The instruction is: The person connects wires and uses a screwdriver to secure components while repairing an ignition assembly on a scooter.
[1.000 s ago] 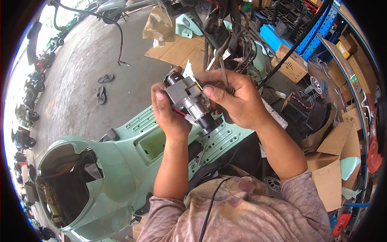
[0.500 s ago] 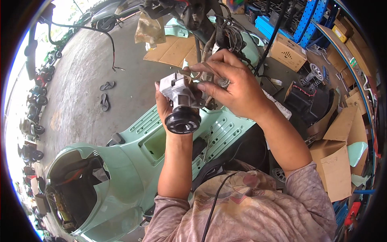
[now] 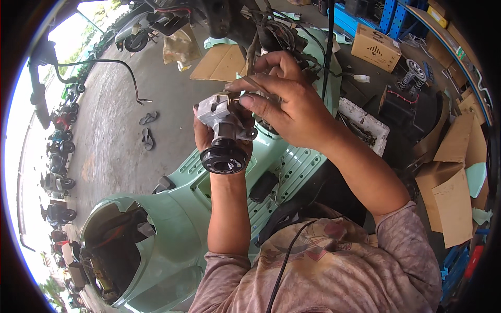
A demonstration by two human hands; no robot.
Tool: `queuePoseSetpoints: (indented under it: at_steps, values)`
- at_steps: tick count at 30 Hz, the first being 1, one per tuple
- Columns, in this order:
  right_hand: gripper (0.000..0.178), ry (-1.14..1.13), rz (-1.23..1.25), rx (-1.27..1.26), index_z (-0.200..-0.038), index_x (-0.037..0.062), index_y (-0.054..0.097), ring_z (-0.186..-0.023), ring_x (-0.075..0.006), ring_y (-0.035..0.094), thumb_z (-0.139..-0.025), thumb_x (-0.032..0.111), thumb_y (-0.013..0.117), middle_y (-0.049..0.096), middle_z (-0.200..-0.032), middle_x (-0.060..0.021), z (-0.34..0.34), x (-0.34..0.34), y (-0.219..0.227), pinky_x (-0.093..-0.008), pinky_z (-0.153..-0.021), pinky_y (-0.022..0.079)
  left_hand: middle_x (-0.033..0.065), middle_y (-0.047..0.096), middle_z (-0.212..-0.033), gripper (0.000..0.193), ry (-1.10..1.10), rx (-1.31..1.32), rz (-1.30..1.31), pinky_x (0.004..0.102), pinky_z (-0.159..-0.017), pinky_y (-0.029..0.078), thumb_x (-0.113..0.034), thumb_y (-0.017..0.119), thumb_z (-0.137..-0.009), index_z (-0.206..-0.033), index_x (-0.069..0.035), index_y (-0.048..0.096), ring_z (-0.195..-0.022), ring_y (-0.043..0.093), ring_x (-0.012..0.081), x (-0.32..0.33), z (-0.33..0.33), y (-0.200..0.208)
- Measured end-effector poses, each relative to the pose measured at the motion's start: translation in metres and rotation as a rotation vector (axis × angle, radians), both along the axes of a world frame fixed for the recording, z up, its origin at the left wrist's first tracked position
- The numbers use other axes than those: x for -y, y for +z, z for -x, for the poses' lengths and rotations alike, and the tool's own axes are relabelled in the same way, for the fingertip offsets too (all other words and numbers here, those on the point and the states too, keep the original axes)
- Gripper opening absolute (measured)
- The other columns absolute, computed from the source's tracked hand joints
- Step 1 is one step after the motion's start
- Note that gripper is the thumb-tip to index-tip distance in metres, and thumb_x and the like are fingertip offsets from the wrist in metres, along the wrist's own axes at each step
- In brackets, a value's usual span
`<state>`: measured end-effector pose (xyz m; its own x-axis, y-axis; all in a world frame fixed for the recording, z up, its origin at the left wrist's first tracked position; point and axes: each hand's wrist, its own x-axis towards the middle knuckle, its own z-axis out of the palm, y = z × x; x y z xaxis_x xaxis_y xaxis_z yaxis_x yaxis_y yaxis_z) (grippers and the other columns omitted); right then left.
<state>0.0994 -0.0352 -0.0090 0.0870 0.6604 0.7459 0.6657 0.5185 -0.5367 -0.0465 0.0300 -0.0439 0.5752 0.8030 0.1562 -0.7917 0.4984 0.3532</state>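
Grey, stained concrete flooring (image 3: 104, 161) runs beneath this workshop. Nearest, below the hands, glossy mint-green plastic scooter bodywork (image 3: 172, 221) lies across it, a large opening at its left end and a ribbed, slotted footboard (image 3: 302, 172) toward the right. Above that, the left hand (image 3: 203, 136) is wrapped around a silver metal lock-like part with a round black cap (image 3: 225, 122), its cap facing near. The right hand (image 3: 295, 107) is at the part's far right edge, thumb and index fingertips close together; whether they clamp anything is too small to tell.

On the right, an open brown cardboard carton (image 3: 450, 201) stands near, and a dirty white foam box (image 3: 373, 128) lies beyond the right forearm. Farther off, dark bundled wiring (image 3: 276, 36) hangs beyond the hands, a flattened brown cardboard sheet (image 3: 218, 63) to its left. Dark flip-flops (image 3: 148, 136) rest on the left floor. At far right, a closed brown carton (image 3: 376, 49) sits before blue metal racking (image 3: 389, 18); parked scooters (image 3: 61, 156) line the far left.
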Motion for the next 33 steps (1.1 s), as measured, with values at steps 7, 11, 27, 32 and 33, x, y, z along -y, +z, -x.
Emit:
queuePoseSetpoints:
  at_steps: [7,11,27,32,33]
  values:
    - [0.029,0.0,-0.122,0.205,-0.111,0.0164,0.069,-0.085,-0.0208,0.059,-0.082,0.019,0.073,0.048,-0.107,-0.005,-0.009,-0.006,0.002,-0.0331,-0.078,0.052,0.0108,0.066,-0.089,0.04,-0.055,-0.18,0.013,0.0313,-0.061,0.054,-0.04,0.044,-0.097,-0.104,-0.005,0.06,-0.073,0.064,0.0232,0.002,0.012,0.014]
    - [0.032,0.154,-0.179,0.216,-0.11,0.0143,0.069,-0.09,-0.0235,0.063,-0.08,0.005,0.071,0.061,-0.108,-0.0086,-0.01,-0.015,0.005,-0.0347,-0.076,0.053,0.0163,0.065,-0.089,0.047,-0.12,-0.234,0.078,0.0352,-0.055,0.052,-0.043,0.037,-0.1,-0.111,-0.001,0.056,-0.07,0.065,0.0295,-0.005,0.021,0.015]
    - [0.02,0.212,-0.081,0.165,-0.106,0.006,0.067,-0.09,-0.028,0.067,-0.087,0.011,0.064,0.067,-0.101,-0.0082,-0.005,-0.011,0.011,-0.0352,-0.077,0.055,0.015,0.064,-0.092,0.056,0.003,-0.224,0.057,0.0365,-0.07,0.059,-0.053,0.039,-0.098,-0.113,-0.001,0.054,-0.078,0.067,0.0241,0.005,0.008,0.015]
    - [0.02,0.262,-0.088,0.186,-0.106,0.007,0.067,-0.091,-0.0271,0.067,-0.087,0.012,0.064,0.067,-0.103,-0.0076,-0.017,-0.01,0.006,-0.0347,-0.079,0.055,0.0127,0.063,-0.094,0.067,-0.027,-0.441,-0.116,0.0325,-0.07,0.059,-0.061,0.035,-0.096,-0.114,0.002,0.053,-0.08,0.067,0.0198,0.004,0.018,0.012]
    - [0.02,0.273,-0.08,0.182,-0.106,0.007,0.067,-0.092,-0.0271,0.067,-0.087,0.012,0.064,0.067,-0.103,-0.0076,-0.018,-0.01,0.005,-0.0347,-0.079,0.055,0.0135,0.063,-0.096,0.067,-0.012,-0.552,-0.171,0.0323,-0.07,0.058,-0.06,0.035,-0.097,-0.115,0.002,0.052,-0.081,0.067,0.0198,0.003,0.021,0.014]
